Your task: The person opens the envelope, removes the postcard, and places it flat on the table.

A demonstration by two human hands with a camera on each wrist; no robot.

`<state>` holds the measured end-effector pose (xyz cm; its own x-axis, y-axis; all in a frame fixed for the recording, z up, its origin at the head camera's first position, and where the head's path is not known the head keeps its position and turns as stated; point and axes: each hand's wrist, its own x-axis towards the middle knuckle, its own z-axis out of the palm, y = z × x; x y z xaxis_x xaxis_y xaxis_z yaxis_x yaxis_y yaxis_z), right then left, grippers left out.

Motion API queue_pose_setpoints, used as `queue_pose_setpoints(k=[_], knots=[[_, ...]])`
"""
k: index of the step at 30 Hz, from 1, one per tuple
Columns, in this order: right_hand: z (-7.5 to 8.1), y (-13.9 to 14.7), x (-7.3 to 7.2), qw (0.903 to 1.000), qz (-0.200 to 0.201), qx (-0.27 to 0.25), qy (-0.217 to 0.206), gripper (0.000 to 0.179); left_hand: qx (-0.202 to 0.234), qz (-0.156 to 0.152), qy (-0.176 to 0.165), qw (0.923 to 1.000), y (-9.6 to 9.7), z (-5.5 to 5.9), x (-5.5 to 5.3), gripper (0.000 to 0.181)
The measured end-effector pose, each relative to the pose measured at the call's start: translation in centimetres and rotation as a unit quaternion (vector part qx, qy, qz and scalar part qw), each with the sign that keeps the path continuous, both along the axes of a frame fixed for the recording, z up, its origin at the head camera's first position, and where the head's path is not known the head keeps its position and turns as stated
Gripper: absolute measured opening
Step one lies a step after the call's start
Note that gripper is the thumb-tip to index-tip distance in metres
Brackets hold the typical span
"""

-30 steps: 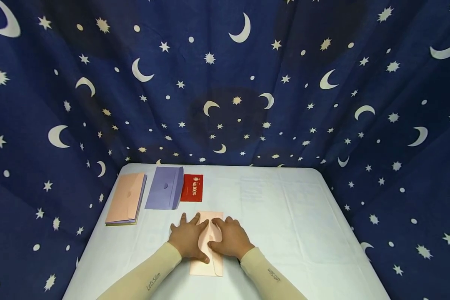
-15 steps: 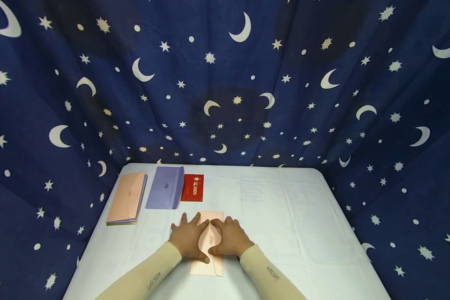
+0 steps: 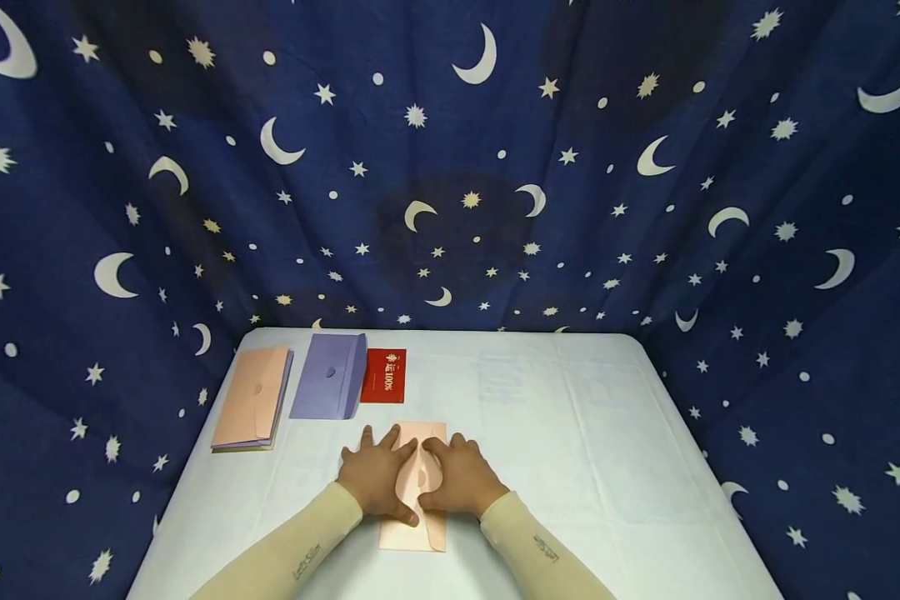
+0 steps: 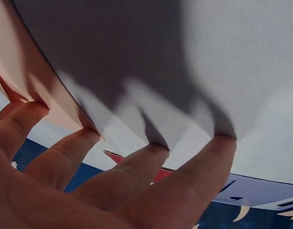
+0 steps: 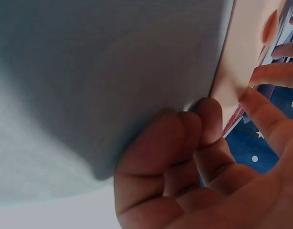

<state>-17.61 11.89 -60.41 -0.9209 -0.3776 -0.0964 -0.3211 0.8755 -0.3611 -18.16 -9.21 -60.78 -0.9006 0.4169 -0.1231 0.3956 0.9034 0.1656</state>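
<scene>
Pink envelope [image 3: 412, 536] lies flat on the white worktop [image 3: 577, 450], toward the near side, a bit left of the midline between left and right edges; its long side runs near-to-far, its flap side is up. Both hands on it. Left hand [image 3: 378, 477]: spread, not grasping; index tip on the paper, middle tip at the envelope's edge, the other two tips down on the worktop, thumb laid across the paper. Right hand [image 3: 465, 479]: index and thumb arched apart, both tips on the envelope; its other fingers are curled, tips at the paper's edge and on the worktop. Can't tell if it has any paper pinched. Index tips nearly meet at the far end of the flap area; a crease runs there. Elsewhere: stack of envelopes [image 3: 247, 396] along the left edge near the far-left corner, pink on top, purple and olive edges showing below. Purple envelope [image 3: 322, 379] just right of it, by the far edge, flap lifted a little. Red card [image 3: 385, 375] with characters and "100%" meets that flap; can't tell if it's tucked under. Sleeves [image 3: 307, 537] cream, printed. Navy moon-and-star curtain [image 3: 480, 142] behind the far edge and down both sides.
</scene>
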Motion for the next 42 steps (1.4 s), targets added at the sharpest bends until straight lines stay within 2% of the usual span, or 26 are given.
queue_pose_setpoints(k=[11,20,24,28,32,37,42], knots=[[-0.3,1.1,0.4,0.9998,-0.001,-0.013,0.012,0.089,-0.009,-0.001,0.002,1.0,0.1,-0.6,0.0,0.14],[0.9,3.0,1.5,0.999,0.003,-0.002,0.045,0.086,-0.005,0.007,-0.002,1.0,-0.2,-0.8,0.2,0.14],[1.1,3.8,1.9,0.9975,-0.013,0.005,0.069,0.08,-0.008,0.011,0.002,0.9999,-0.3,-0.7,0.0,0.14],[0.6,4.3,2.1,0.9961,-0.028,0.01,0.084,0.074,-0.012,0.009,-0.004,0.9999,-0.4,-0.2,0.0,0.139],[0.2,4.6,2.3,0.9952,-0.041,0.009,0.088,0.074,-0.018,-0.005,0.011,0.9998,-0.1,0.6,0.1,0.136],[-0.4,4.9,2.5,0.995,-0.048,0.026,0.083,0.076,-0.03,-0.046,0.046,0.9974,0.6,0.9,0.0,0.135],[-0.9,5.0,2.7,0.9949,-0.051,0.029,0.082,0.074,-0.053,-0.077,0.039,0.9949,1.6,1.7,0.0,0.135]])
